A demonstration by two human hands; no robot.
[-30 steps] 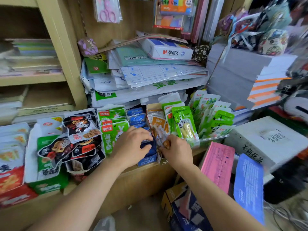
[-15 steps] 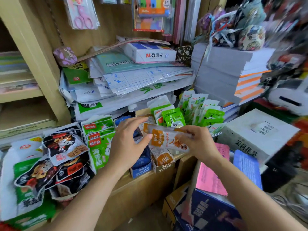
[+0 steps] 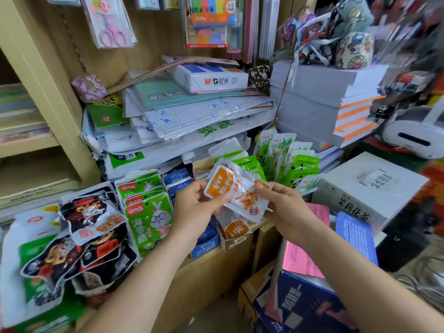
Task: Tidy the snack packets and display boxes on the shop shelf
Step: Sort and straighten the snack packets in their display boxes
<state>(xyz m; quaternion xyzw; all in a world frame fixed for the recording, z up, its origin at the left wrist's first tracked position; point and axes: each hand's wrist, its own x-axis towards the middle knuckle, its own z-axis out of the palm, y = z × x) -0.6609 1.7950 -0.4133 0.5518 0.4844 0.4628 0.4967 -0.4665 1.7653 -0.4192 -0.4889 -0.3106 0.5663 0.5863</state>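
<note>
We held a small bundle of orange snack packets between our two hands, lifted just above the orange display box at the front edge of the shelf. Our left hand gripped the bundle's left end, thumb on the front and fingers curled behind. Our right hand pinched its right edge. The packets lay tilted, spanning the gap between the hands; we could not tell how many there were. More of the same kind stood in the orange display box directly beneath. A blue display box touched it on the left, partly hidden by our left wrist. Green rabbit packets stood further left, green panda packets behind our right hand, and a white carton to the right.
</note>
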